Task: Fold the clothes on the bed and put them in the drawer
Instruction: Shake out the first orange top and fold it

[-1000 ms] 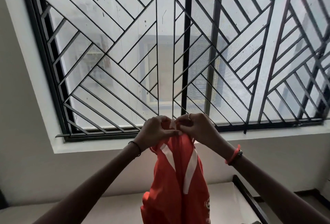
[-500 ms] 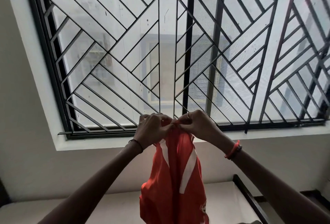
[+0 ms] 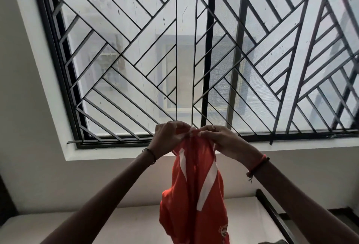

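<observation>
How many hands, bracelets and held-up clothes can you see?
Hands: 2 (left hand, right hand)
Bracelets: 2 (black bracelet, orange bracelet)
Held-up clothes: 1 (garment, orange with white stripes, gripped by both hands)
Total: 5

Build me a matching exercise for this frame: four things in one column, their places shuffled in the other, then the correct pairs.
Things
1. orange garment
2. black band
3. orange bracelet
4. metal grille

Places
A. on the right wrist
B. hanging from the left hand and right hand
C. on the left wrist
D. across the window

Pairs: 1-B, 2-C, 3-A, 4-D
</observation>
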### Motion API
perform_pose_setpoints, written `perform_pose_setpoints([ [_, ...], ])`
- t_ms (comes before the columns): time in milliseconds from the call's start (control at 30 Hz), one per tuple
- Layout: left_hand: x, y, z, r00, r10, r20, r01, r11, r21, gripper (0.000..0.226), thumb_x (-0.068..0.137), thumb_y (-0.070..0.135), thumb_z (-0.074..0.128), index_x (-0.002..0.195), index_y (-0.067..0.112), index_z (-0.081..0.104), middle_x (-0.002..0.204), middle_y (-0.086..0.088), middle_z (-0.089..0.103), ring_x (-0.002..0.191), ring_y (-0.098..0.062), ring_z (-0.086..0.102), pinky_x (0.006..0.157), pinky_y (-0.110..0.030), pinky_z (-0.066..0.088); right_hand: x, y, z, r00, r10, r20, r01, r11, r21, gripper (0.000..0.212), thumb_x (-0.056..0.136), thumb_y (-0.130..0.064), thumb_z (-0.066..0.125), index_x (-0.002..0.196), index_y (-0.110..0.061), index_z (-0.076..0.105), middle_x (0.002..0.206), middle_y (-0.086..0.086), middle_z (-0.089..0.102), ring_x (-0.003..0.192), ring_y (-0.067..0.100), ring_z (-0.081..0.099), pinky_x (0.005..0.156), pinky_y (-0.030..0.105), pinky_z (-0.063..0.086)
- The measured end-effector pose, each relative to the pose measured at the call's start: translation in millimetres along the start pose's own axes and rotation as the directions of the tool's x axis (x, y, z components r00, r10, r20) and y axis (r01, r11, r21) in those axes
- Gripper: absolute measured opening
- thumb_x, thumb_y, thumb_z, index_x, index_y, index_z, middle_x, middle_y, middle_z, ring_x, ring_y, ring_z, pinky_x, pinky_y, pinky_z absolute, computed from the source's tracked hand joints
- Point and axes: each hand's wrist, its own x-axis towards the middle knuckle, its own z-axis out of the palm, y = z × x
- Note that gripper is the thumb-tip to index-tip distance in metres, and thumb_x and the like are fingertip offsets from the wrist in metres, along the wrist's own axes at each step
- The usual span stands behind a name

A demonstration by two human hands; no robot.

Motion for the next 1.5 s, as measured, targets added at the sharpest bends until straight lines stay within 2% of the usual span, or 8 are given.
perform_pose_setpoints([
  [267,2,-11,0,0.953,0.046,0.301,0.055,0.947,-0.317,0.019,0.083,0.014,0.068,0.101,0.007,0.068,0.089,0.002,0.069,0.085,-0.002,0.065,0.079,-0.020,0.053,-3,7,-9,0.990,0.090,0.107,-0.095,0.995,0.042,0.006,0.084,-0.006,0.061,0.087,-0.011,0.061,0.085,-0.001,0.066,0.080,0.009,0.061,0.069,0.016,0.049],
  [467,-13,-29,-12,0.833,-0.054,0.551,0.446,0.656,-0.610,0.066,0.082,0.067,0.043,0.122,0.016,0.058,0.118,-0.009,0.065,0.109,-0.019,0.062,0.092,-0.029,0.051,-10,10,-12,0.996,0.034,0.080,-0.043,0.993,0.112,0.007,0.090,-0.007,0.056,0.088,-0.012,0.060,0.086,0.003,0.062,0.079,0.010,0.059,0.062,0.018,0.048],
  [567,-18,-39,-8,0.812,-0.085,0.577,0.540,0.486,-0.687,0.066,0.073,0.064,0.064,0.116,0.015,0.062,0.105,-0.004,0.068,0.097,-0.016,0.063,0.083,-0.027,0.052,-12,10,-13,0.997,0.015,0.079,-0.024,0.992,0.120,0.008,0.090,-0.008,0.057,0.087,-0.014,0.062,0.091,0.005,0.063,0.081,0.011,0.060,0.063,0.020,0.046],
  [800,-34,-37,0,0.670,-0.016,0.742,0.527,0.714,-0.461,0.065,0.070,0.074,0.057,0.125,0.040,0.054,0.118,0.013,0.062,0.110,-0.006,0.058,0.089,-0.019,0.047,-7,15,-16,0.994,-0.002,0.109,-0.018,0.983,0.182,0.031,0.069,-0.022,0.081,0.093,-0.014,0.063,0.095,0.006,0.063,0.085,0.012,0.063,0.070,0.023,0.050],
  [867,-35,-37,2,0.689,-0.021,0.724,0.513,0.721,-0.467,0.070,0.067,0.075,0.059,0.125,0.036,0.054,0.122,0.014,0.062,0.116,-0.006,0.056,0.093,-0.021,0.047,-7,13,-18,0.995,-0.027,0.099,0.005,0.976,0.219,0.041,0.059,-0.025,0.088,0.090,-0.013,0.065,0.088,0.005,0.065,0.079,0.012,0.065,0.069,0.023,0.053],
  [1033,-25,-35,-1,0.824,-0.030,0.566,0.317,0.852,-0.416,0.046,0.080,0.044,0.064,0.100,0.004,0.066,0.083,0.000,0.061,0.071,0.002,0.055,0.065,-0.014,0.043,-12,11,-26,0.997,-0.069,0.023,0.064,0.987,0.149,0.049,0.045,-0.036,0.093,0.083,-0.020,0.068,0.083,0.000,0.068,0.075,0.009,0.064,0.065,0.024,0.049],
  [1200,-7,-38,-17,0.873,-0.026,0.486,0.232,0.901,-0.368,0.012,0.087,0.020,0.064,0.084,0.009,0.069,0.076,-0.004,0.058,0.073,-0.008,0.050,0.066,-0.020,0.040,-20,20,-40,0.999,-0.034,0.040,0.032,0.998,0.055,0.050,0.048,-0.038,0.092,0.084,-0.018,0.062,0.079,-0.003,0.066,0.073,0.007,0.060,0.057,0.020,0.048],
  [1500,13,-3,-20,0.838,0.090,0.538,0.186,0.880,-0.437,0.018,0.094,0.008,0.052,0.077,0.012,0.057,0.068,0.012,0.054,0.064,0.002,0.049,0.060,-0.011,0.038,-12,19,-48,0.921,0.161,0.355,-0.074,0.966,-0.246,0.056,0.071,-0.015,0.075,0.123,-0.009,0.053,0.118,0.014,0.061,0.110,0.025,0.058,0.090,0.027,0.049],
])
